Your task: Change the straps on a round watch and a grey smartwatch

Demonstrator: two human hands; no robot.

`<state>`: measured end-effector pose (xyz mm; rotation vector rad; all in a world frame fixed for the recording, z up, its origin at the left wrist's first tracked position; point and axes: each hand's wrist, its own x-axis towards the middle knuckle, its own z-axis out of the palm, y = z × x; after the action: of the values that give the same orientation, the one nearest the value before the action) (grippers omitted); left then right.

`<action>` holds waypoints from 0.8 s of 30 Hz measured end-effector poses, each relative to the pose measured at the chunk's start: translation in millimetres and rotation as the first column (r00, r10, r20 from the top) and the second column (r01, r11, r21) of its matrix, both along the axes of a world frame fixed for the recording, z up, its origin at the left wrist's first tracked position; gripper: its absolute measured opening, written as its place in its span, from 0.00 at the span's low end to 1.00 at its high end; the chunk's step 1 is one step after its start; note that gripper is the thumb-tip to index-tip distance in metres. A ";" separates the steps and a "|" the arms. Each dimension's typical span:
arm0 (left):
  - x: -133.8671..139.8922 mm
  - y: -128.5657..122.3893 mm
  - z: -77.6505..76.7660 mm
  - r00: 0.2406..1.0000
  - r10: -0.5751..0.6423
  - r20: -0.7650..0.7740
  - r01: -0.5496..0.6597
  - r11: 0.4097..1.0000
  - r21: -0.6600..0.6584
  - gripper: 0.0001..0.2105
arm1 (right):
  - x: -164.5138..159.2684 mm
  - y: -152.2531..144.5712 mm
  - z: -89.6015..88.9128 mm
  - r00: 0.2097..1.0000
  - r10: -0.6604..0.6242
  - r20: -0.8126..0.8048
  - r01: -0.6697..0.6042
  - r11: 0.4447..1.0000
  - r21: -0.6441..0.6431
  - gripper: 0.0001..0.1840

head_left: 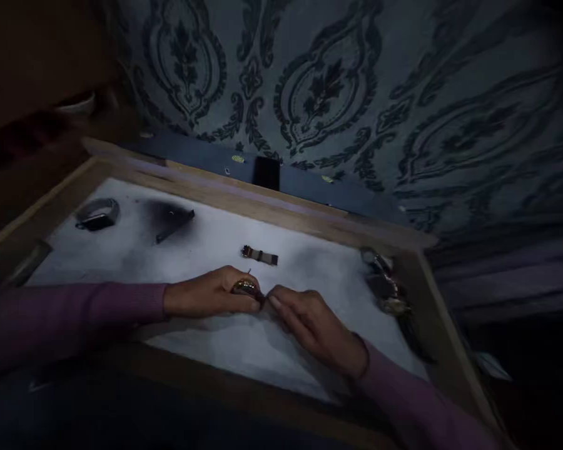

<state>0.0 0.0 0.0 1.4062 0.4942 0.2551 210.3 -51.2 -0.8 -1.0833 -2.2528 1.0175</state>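
Note:
My left hand (211,292) is closed around a round, gold-toned watch (246,287), its fingers and thumb on either side of the case. At the right edge of this watch, my right hand (316,325) pinches with thumb and forefinger. What sits between those fingertips is too small and dark to make out. Just beyond the hands, a short brown watch strap piece (260,255) with a buckle lies flat on the white sheet (216,237).
A wooden frame (244,190) rims the white sheet. A grey-banded watch (97,214) and a slim dark bar (174,226) lie to the left, other watches (394,303) to the right. A dark phone-like object (266,173) rests behind the frame, by the patterned wall (323,94).

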 end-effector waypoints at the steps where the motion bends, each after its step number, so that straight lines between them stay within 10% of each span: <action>1: -0.1 0.4 -0.3 1.000 0.001 0.004 -0.001 1.000 -0.001 0.14 | -0.7 0.1 -0.3 1.000 0.005 -0.003 -0.005 1.000 -0.007 0.16; 24: -0.5 -2.9 2.7 1.000 0.024 0.003 -0.023 0.985 -0.172 0.10 | 0.4 0.2 4.0 0.999 0.005 -0.041 -0.008 0.997 -0.076 0.17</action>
<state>-0.5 -2.9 2.7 1.2323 0.5168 0.2296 210.6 -51.0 3.2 -1.0771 -2.2021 1.1264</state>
